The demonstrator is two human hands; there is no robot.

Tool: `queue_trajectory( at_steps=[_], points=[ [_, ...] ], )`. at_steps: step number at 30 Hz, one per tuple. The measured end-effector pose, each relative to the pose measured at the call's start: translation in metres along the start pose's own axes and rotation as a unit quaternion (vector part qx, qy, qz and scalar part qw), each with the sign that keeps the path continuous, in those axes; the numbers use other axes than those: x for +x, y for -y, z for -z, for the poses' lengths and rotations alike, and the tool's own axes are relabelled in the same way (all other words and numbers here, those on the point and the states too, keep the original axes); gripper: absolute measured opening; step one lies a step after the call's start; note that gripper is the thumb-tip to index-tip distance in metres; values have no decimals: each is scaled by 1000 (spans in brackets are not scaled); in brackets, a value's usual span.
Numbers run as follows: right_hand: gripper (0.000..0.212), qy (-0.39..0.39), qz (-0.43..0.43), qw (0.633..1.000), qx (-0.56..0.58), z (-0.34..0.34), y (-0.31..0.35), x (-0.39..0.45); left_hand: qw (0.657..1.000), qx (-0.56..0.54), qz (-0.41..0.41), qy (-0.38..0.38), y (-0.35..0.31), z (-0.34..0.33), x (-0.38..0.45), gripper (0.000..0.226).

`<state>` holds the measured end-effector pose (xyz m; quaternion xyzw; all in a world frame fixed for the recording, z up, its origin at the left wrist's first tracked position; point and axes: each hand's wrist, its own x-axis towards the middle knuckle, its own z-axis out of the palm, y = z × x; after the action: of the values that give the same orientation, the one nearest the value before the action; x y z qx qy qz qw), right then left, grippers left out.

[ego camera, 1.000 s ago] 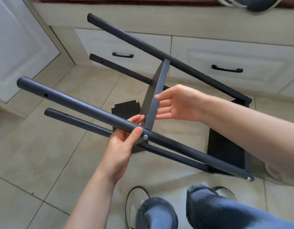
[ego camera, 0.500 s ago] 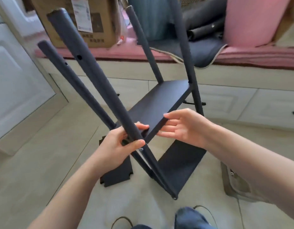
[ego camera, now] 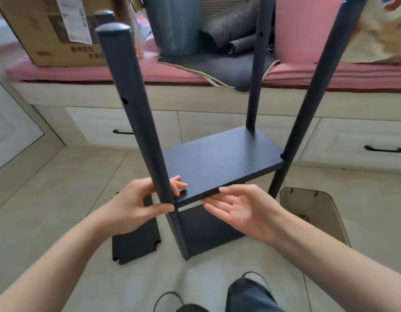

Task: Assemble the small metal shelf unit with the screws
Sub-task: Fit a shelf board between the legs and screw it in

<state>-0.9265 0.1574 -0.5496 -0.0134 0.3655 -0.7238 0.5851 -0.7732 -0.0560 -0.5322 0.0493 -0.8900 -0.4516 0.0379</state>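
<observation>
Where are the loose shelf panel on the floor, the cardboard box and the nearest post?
loose shelf panel [ego camera: 136,246], head view, flat top face.
cardboard box [ego camera: 50,30], head view, front side.
nearest post [ego camera: 132,104], head view, upper shaft.

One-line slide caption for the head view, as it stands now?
Left hand grips the near post of the upright shelf unit; right hand touches the middle shelf edge.

Upright dark metal shelf unit [ego camera: 219,163]

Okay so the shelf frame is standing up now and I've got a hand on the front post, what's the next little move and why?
Probably pick up the loose shelf panel lying on the floor left of the frame. The left hand grips the near post at the middle shelf, the right hand lies open under its edge, and open screw holes higher up the posts suggest a tier is unfitted.
</observation>
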Motion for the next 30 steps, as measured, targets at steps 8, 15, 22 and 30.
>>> queue_trajectory(
  at_steps=[8,15,22,30],
  points=[
    [37,-61,-12,998,-22,6,15,-1,985,-68,33,-153,0,-16,-8,48],
    [19,-286,33,895,-340,51,58,-40,911,-157,95,-370,-5,-78,-14,54],
    [50,-324,140,798,-489,50,109,-63,885,-188,183,-385,-27,-106,-20,78],
    [24,-295,175,778,-527,44,108,-58,891,-172,204,-366,-38,-116,-8,85]
  ],
)
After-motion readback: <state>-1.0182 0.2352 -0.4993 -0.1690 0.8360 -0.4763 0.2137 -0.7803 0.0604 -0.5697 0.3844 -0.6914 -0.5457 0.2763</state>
